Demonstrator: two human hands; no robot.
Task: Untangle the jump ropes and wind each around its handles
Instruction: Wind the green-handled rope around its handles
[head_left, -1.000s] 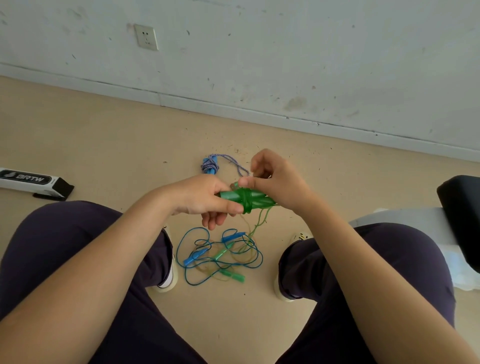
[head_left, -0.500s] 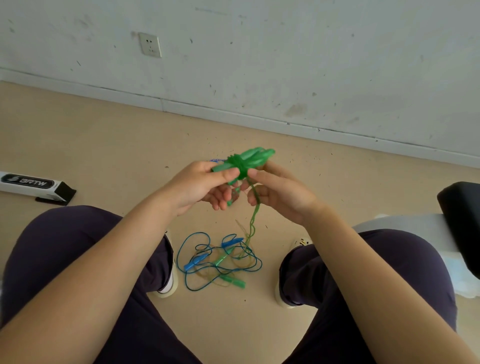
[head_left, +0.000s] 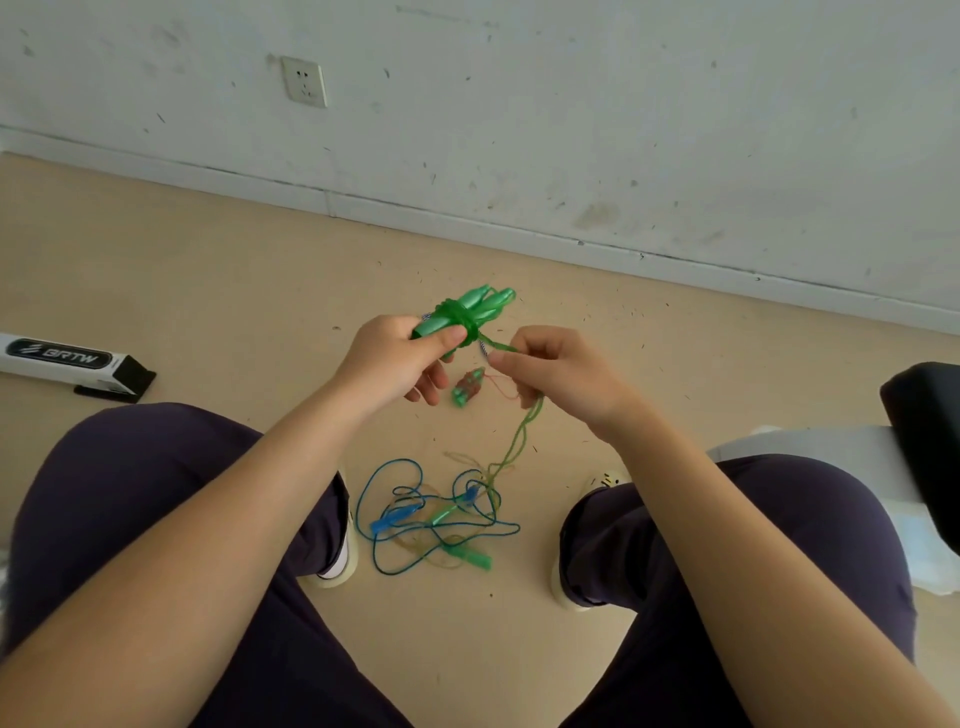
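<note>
My left hand (head_left: 397, 364) grips a pair of green handles (head_left: 475, 306) with green rope wound round their middle, held above the floor. My right hand (head_left: 558, 374) pinches the loose green rope (head_left: 519, 441) just right of the bundle; the rope hangs down to a tangle (head_left: 441, 514) of blue and green ropes with blue and green handles on the floor between my feet. A small wound bundle (head_left: 467, 387) with green handles and reddish rope lies on the floor below my hands. The blue-and-white rope behind my hands is almost hidden.
A white and black box (head_left: 67, 364) lies on the floor at left. A black and white seat (head_left: 924, 431) stands at right. The wall with a socket (head_left: 304, 82) runs across the back. My knees frame the tangle.
My right hand has shifted right and now pinches the rope beside the bundle. The reddish bundle on the floor has come into sight below my hands.
</note>
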